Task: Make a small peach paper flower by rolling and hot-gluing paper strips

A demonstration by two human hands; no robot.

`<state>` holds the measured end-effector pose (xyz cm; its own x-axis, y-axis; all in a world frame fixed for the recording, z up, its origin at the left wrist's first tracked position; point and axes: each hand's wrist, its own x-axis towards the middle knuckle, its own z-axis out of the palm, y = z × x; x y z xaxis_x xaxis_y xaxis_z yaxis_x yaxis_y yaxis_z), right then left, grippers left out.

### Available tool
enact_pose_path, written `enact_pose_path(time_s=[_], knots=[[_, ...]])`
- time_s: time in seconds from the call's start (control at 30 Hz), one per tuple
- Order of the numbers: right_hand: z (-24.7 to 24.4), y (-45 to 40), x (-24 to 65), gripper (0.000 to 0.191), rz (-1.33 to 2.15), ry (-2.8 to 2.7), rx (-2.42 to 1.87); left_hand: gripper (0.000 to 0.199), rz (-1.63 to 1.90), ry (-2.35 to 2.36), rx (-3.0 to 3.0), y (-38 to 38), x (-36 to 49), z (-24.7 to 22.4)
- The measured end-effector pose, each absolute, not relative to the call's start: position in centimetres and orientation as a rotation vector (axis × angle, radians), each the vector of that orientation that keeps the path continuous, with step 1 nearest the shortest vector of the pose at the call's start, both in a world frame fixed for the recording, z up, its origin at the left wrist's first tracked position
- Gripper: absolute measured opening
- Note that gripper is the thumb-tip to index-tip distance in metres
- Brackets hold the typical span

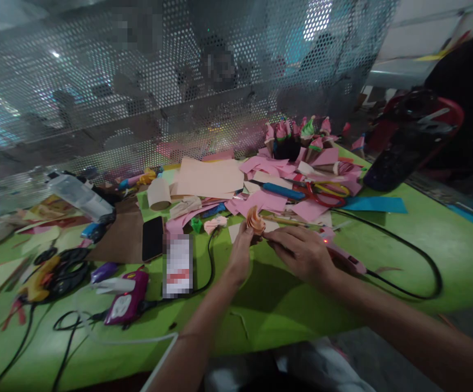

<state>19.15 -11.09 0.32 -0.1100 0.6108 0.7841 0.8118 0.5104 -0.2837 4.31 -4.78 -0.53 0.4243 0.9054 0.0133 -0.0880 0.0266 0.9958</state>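
Observation:
A pleated, swirl-shaped piece of orange paper (255, 220), like a soft-serve top, is held up above the front half of the green table. My left hand (240, 253) grips it from the left, thumb and fingers closed round its lower side. From the right, my right hand (302, 247) pinches at its lower edge with the fingertips together; the exact contact is partly hidden. Just beyond my right wrist lies a pink corded tool (345, 256) with a red light, resembling a glue gun. Pink paper pieces (265, 201) lie behind the swirl.
Scissors (322, 190), a blue-handled cutter (283, 190) and a peach sheet (207, 177) lie behind. Finished paper cones (289, 133) stand at the back. Left are a phone (153, 239), a purple power strip (128, 298) and cables. A perforated metal screen (146, 109) borders the table (261, 305).

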Motion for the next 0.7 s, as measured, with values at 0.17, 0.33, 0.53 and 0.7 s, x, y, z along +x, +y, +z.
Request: enact_pose_path(time_s=[0.17, 0.33, 0.53, 0.7], knots=[[0.3, -11.1, 19.1, 0.02, -0.32, -1.853, -1.207, 0.042, 0.879, 0.789, 1.295, -5.2, 4.6, 0.2], [0.3, -11.0, 19.1, 0.018, -0.261, -1.808, -1.215, 0.043, 0.885, 0.743, 1.266, -5.6, 5.0, 0.9], [0.5, -11.0, 19.0, 0.016, -0.2, -1.765, -1.198, 0.042, 0.857, 0.813, 1.288, -5.5, 4.7, 0.8], [0.9, -10.9, 19.1, 0.011, -0.142, -1.745, -1.179, 0.046, 0.876, 0.668, 1.361, -5.5, 4.7, 1.0]])
